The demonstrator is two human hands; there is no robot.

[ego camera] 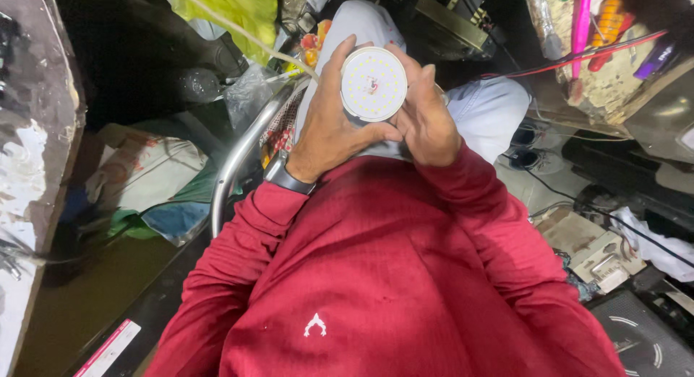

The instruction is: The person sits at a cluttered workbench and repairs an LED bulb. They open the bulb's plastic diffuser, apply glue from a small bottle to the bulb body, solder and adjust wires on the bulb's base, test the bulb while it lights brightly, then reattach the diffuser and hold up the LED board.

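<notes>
A round white LED light disc (374,83) with many small diodes on its face is held up in front of my chest. My left hand (329,124) wraps its left edge, thumb lying under the disc's lower rim. My right hand (428,117) grips the right edge, fingers curled behind it. A dark watch (287,176) sits on my left wrist. Both arms are in red sleeves, and my grey trousers show behind the disc.
A curved metal chair arm (242,153) runs down at left. Bags and cloth (148,171) lie on the floor left. A cluttered bench with red wires and tools (600,52) stands at upper right. Boxes and cables (600,250) lie at right.
</notes>
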